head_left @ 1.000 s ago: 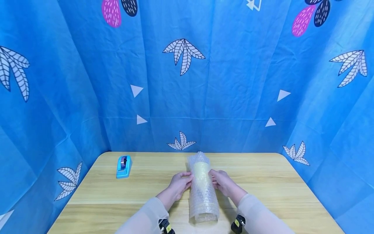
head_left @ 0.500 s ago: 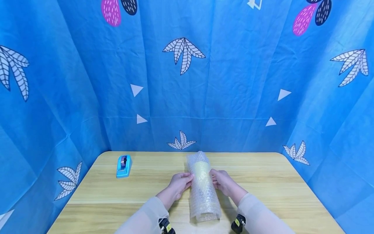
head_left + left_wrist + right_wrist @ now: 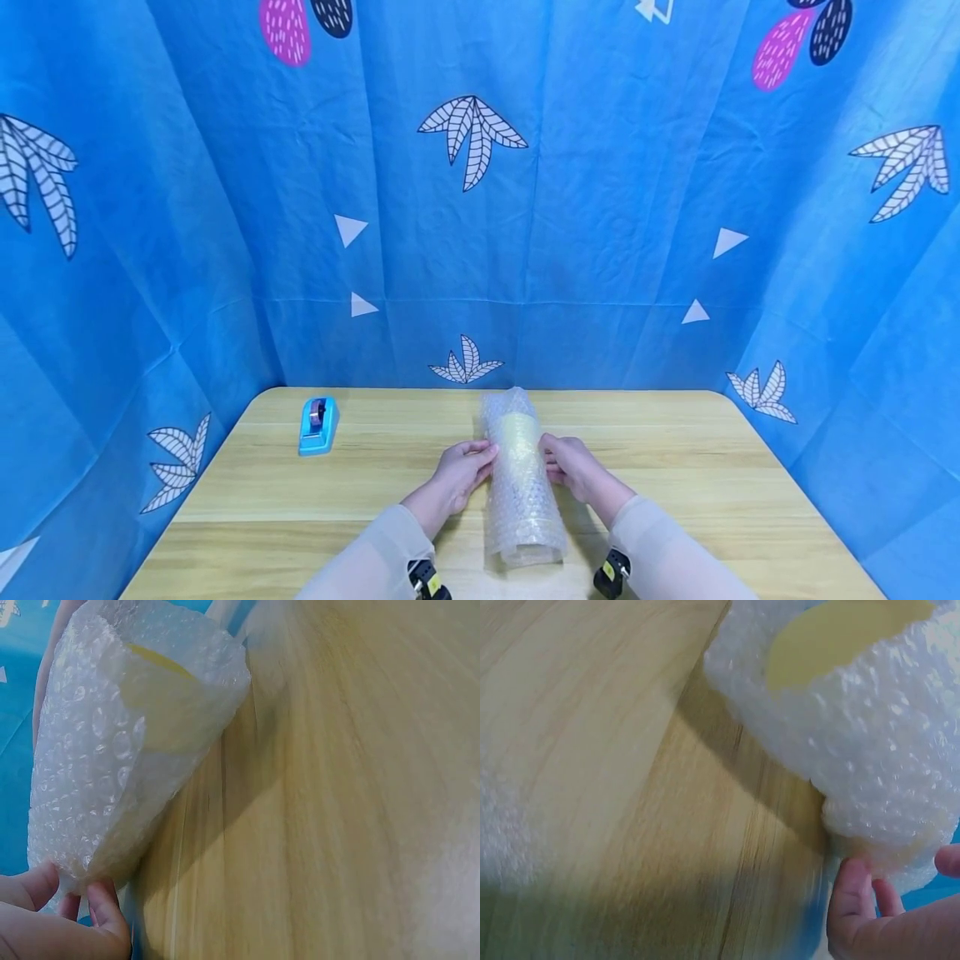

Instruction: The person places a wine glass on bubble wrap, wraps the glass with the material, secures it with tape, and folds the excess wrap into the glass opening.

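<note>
Over the last second very little has changed: the bottom end of the bubble-wrapped roll (image 3: 527, 508) sits a touch farther right in the head view, while both hands keep almost the same places along its sides. A shift that slight suggests the wrapping is being steadied or turned a little where it lies, not carried. The roll is on the wooden table (image 3: 675, 467), just right of the middle of the frame's lower part, its top end close to the table's back edge and its bottom end facing the viewer. The left hand (image 3: 459, 473) pinches the wrap's left side between thumb and fingers; the right hand (image 3: 576, 468) grips the opposite side, thumb uppermost and fingers lower down. A blue tape dispenser (image 3: 318, 427) stands well apart, towards the table's upper left corner, and a blue patterned curtain (image 3: 585, 208) hangs behind. Inside the roll a pale yellow object (image 3: 519, 446) shows through in its upper half, but the bubbles blur it and I cannot tell what it is. The roll's underside is hidden. In the right wrist view the thumb is cut off at the right edge, so how firmly it presses is unclear, and a whitish, bubbly patch at the left edge is too blurred to identify. Both pale sleeves (image 3: 367, 554) run out of the head view's bottom edge.
</note>
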`<state>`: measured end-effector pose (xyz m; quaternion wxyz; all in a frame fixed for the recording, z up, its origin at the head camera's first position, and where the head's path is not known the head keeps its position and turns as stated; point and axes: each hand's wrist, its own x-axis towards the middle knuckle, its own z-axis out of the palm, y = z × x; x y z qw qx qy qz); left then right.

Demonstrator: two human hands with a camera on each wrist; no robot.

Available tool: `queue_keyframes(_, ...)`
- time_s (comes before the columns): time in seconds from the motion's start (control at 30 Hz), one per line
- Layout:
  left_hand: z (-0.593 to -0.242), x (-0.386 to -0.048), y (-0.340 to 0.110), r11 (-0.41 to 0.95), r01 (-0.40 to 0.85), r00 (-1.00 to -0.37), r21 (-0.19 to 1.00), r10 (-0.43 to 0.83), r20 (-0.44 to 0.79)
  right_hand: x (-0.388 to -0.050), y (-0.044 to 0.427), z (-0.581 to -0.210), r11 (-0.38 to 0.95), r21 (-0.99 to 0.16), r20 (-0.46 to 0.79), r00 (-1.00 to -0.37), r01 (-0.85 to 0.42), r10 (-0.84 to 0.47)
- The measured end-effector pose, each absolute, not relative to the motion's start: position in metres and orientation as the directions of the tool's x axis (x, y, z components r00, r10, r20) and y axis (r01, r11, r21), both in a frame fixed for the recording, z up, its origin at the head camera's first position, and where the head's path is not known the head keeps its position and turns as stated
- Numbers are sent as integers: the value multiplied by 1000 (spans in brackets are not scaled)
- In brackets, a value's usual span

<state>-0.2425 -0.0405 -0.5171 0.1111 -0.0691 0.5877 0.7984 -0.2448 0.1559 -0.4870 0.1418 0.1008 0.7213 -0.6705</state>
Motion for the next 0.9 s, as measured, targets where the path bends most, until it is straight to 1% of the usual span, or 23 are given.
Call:
queue_keyframes(0.27,-514,-242,-42,-302,-263,-965,916,88,-248,-244,155,-489,79,-946,-315,-949,313,-10)
queue_keyframes(0.5,-513,-242,-41,-302,-267,-964,915,73,-257,-244,154,-488,58,-952,-305,-952,302,-43)
queue_keyframes(0.77,-511,-243,-41,-285,-278,-960,917,48,-276,-243,155,-489,87,-948,-310,-950,307,-32)
queue_keyframes(0.9,-511,-244,-41,-290,-288,-957,913,49,-286,-242,156,-488,80,-944,-322,-946,319,-33)
